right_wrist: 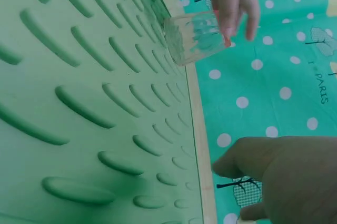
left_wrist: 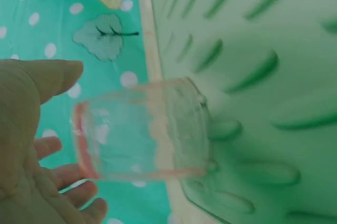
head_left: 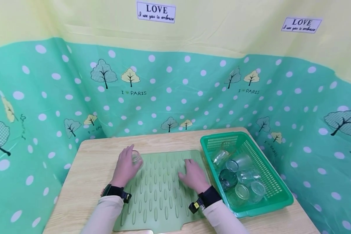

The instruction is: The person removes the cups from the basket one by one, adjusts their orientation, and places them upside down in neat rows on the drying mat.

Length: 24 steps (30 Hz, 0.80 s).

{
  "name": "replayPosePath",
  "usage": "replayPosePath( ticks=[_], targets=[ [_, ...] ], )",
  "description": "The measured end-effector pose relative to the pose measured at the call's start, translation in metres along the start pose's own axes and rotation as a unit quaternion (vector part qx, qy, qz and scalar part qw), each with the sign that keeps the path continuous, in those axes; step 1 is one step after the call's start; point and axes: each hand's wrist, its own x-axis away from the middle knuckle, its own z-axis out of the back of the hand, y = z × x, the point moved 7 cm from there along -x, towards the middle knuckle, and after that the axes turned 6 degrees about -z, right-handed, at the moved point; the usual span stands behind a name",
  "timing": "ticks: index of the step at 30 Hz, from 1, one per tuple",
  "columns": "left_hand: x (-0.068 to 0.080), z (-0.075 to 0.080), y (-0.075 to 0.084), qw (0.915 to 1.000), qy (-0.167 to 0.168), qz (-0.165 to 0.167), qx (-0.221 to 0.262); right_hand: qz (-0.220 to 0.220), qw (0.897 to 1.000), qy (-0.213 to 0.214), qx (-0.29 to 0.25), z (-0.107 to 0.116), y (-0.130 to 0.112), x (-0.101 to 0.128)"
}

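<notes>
A clear glass cup [left_wrist: 142, 132] stands upright on the far left corner of the green ridged mat [head_left: 156, 188]. My left hand [head_left: 125, 165] is at the cup's rim, its thumb apart from the glass and its fingers spread by the far side. A fingertip overlaps the rim in the left wrist view; whether it touches, I cannot tell. Over the right part of the mat, my right hand [head_left: 194, 175] hovers with relaxed fingers and nothing in it. In the right wrist view its thumb and part of a finger show, well away from the cup [right_wrist: 195, 37].
To the right of the mat, a green plastic basket [head_left: 242, 213] holds several glass cups and jars [head_left: 242, 191], some lying on their sides. Both sit on a light wooden table [head_left: 76, 182]. A dotted green and yellow curtain [head_left: 175, 74] hangs around the table's back and sides.
</notes>
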Motion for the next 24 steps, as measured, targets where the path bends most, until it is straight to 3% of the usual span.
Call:
replayPosePath(
  ticks=[4,8,11,24],
  targets=[
    [0.001,-0.001,0.027,0.9977,-0.001,-0.068,-0.008,0.043,0.999,0.032,0.0,0.006,-0.009,-0.007],
    [0.005,-0.003,0.055,0.9897,-0.017,-0.141,-0.018,0.085,0.995,0.045,-0.003,0.008,-0.017,-0.013],
    [0.008,-0.006,0.067,0.9839,-0.033,-0.174,-0.023,0.101,0.994,0.046,-0.005,0.007,-0.019,-0.015],
    [0.009,-0.005,0.068,0.9816,-0.066,-0.175,-0.036,0.071,0.996,0.046,-0.036,0.011,-0.009,-0.018]
  ],
)
